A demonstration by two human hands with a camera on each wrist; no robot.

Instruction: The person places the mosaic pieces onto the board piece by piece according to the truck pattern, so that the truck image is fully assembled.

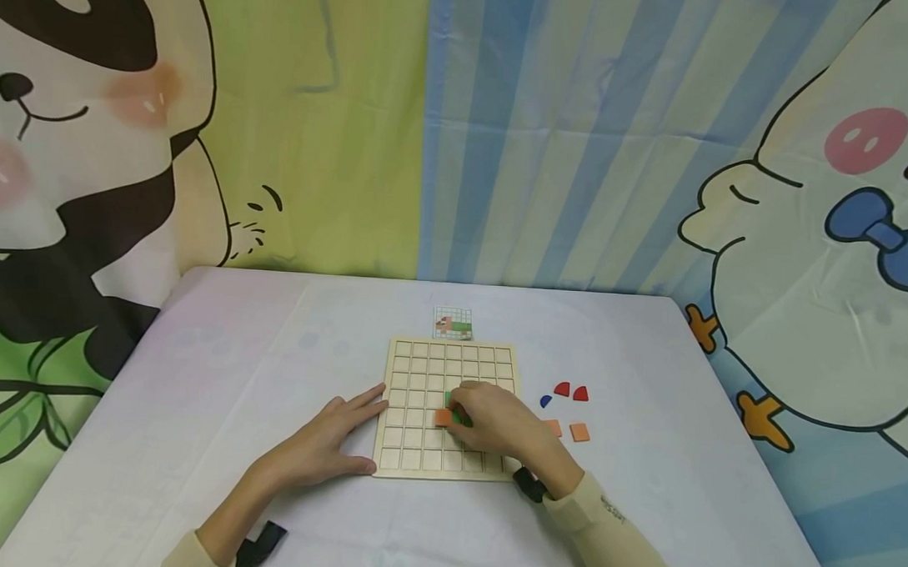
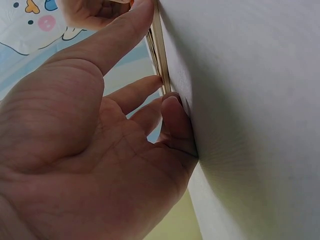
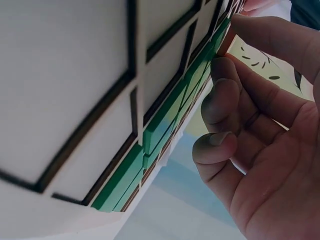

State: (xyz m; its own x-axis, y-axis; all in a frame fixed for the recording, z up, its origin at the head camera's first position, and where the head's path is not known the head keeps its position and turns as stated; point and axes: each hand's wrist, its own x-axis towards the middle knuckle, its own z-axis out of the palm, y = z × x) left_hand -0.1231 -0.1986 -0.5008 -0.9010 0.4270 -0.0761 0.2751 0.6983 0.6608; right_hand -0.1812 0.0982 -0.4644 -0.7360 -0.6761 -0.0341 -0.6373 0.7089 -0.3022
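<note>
A wooden grid board (image 1: 412, 459) lies on the table. My left hand (image 1: 321, 446) rests at its left edge, with extended fingers and thumb touching the rim. Over the middle of the board, my right hand (image 1: 494, 418) pinches an orange square tile (image 1: 443, 417) between thumb and index finger; the right wrist view shows the orange tile (image 3: 228, 42) between those fingertips. Green tiles (image 3: 165, 125) sit in the grid cells below this hand. In the head view the hand covers most of them.
Right of the board lie two red quarter-round pieces (image 1: 581, 394), a blue half-round piece (image 1: 545, 401) and two orange tiles (image 1: 580, 432). Behind the board lies a small gridded pattern card (image 1: 453, 323). A patterned curtain (image 1: 549, 137) hangs beyond the white table (image 1: 333, 313).
</note>
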